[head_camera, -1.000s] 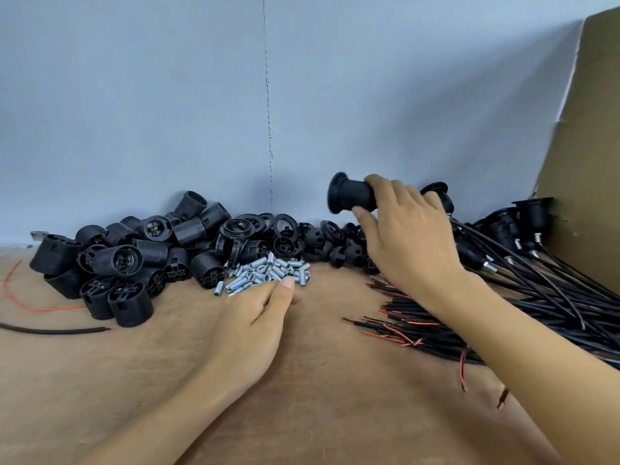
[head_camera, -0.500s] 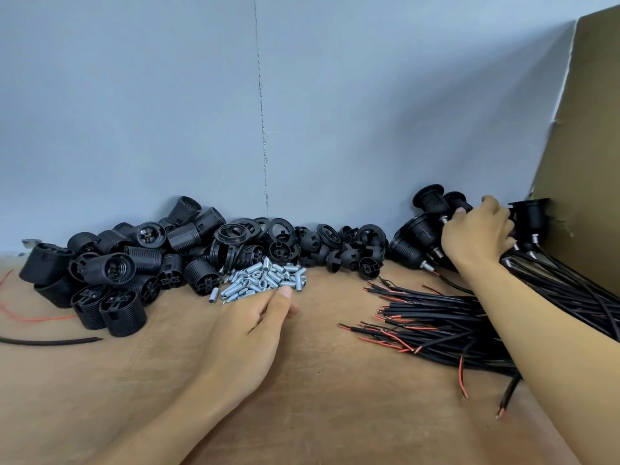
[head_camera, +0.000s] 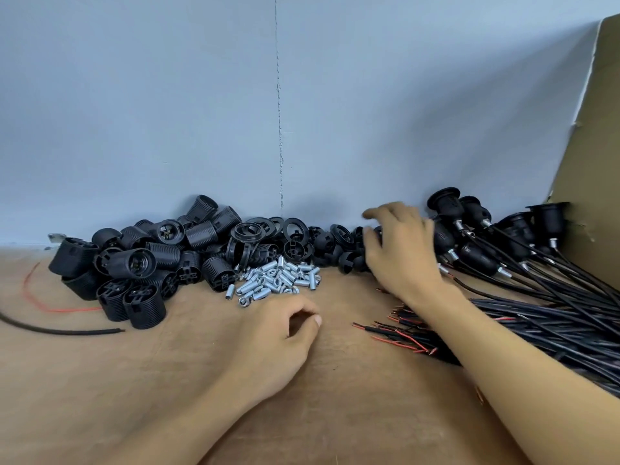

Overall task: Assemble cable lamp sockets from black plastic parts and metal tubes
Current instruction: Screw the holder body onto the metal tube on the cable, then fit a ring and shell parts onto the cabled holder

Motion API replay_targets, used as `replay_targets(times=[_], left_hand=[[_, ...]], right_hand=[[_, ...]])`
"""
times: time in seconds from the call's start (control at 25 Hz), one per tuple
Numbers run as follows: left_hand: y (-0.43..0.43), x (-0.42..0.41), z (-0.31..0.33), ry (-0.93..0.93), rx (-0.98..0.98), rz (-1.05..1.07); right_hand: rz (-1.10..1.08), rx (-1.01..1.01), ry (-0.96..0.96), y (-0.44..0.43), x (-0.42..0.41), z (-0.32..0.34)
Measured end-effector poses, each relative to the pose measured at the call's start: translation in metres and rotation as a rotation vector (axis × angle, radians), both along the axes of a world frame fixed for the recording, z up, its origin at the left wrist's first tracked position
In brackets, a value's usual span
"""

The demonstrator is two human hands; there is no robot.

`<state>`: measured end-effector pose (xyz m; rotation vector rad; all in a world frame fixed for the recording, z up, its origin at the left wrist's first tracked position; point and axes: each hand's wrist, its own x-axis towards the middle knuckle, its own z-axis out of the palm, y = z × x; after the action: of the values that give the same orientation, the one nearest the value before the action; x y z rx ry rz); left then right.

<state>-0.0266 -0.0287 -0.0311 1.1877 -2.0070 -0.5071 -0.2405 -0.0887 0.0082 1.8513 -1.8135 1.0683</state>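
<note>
Brown tabletop (head_camera: 335, 397), right hand (head_camera: 402, 250) splayed over black caps (head_camera: 330, 238), left hand (head_camera: 278, 333) curled by metal tubes (head_camera: 278, 276), grip unclear

You work with a single view, from the camera on your head. It looks forward and down along both forearms. Your left hand (head_camera: 278, 333) sits close in near the centre, and your right hand (head_camera: 399, 250) is farther out. The bench (head_camera: 84, 380) runs beyond the hands to the grey wall (head_camera: 167, 112), which fills the upper half. A cardboard panel (head_camera: 597, 162) to the right of your right hand closes the frame.
</note>
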Motion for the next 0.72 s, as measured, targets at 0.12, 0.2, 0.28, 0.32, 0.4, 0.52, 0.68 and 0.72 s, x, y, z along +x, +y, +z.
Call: replay_targets(times=[0.12, 0.2, 0.28, 0.32, 0.4, 0.52, 0.68, 0.72], left_hand=[[-0.002, -0.001, -0.003, -0.022, -0.034, -0.015], [-0.004, -0.001, -0.006, -0.044, -0.068, -0.021], [-0.005, 0.000, -0.008, -0.060, -0.091, 0.009], [-0.006, 0.001, -0.008, -0.060, -0.095, 0.040], [-0.008, 0.002, -0.010, -0.049, -0.081, 0.097], [-0.007, 0.003, -0.010, 0.018, -0.048, 0.130], [-0.009, 0.013, -0.007, 0.015, -0.070, 0.177], [-0.011, 0.017, -0.006, 0.010, -0.066, 0.186]], right_hand=[[0.156, 0.086, 0.049, 0.006, 0.037, -0.011], [0.209, 0.140, 0.085, 0.008, 0.056, -0.017], [0.214, 0.203, 0.093, 0.007, 0.069, -0.021], [0.212, 0.238, 0.074, 0.006, 0.074, -0.022], [0.200, 0.296, 0.016, 0.002, 0.079, -0.022], [0.182, 0.325, -0.032, -0.004, 0.087, -0.024], [0.145, 0.332, -0.063, -0.013, 0.094, -0.026], [0.130, 0.326, -0.074, -0.016, 0.095, -0.027]])
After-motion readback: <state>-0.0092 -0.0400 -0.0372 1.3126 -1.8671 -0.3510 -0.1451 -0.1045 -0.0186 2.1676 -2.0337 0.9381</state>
